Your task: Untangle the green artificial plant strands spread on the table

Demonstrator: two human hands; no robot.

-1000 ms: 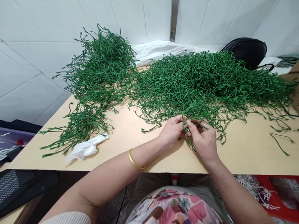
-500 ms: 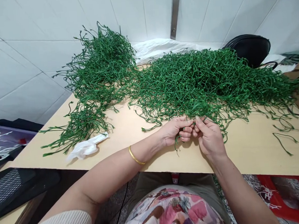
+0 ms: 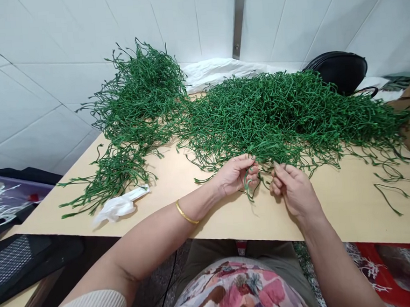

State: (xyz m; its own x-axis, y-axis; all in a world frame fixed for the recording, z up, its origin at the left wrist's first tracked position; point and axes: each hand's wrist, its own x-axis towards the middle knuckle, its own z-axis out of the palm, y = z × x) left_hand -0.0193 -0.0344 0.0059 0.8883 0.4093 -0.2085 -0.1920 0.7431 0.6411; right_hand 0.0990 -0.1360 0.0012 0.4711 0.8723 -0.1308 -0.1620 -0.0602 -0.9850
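My left hand is closed in a pinch on thin green artificial plant stems, whose ends dangle below the fingers. A short gap to the right, my right hand is also closed, thumb pressed against the forefinger; what sits in that pinch is too small to make out. Right behind both hands spreads a big tangled heap of the same green stems, with small tufted tips. A second pile of green stems stands at the back left, trailing towards the front left.
A crumpled white tissue lies at the left of the wooden table. Behind the heap are white plastic sheeting and a black bag against the tiled wall. Below right stands a red plastic stool or crate.
My hands, together before, have parted: the right moved a little right and down, the left slightly left. More green stem now hangs below my left hand. The view has tilted slightly up.
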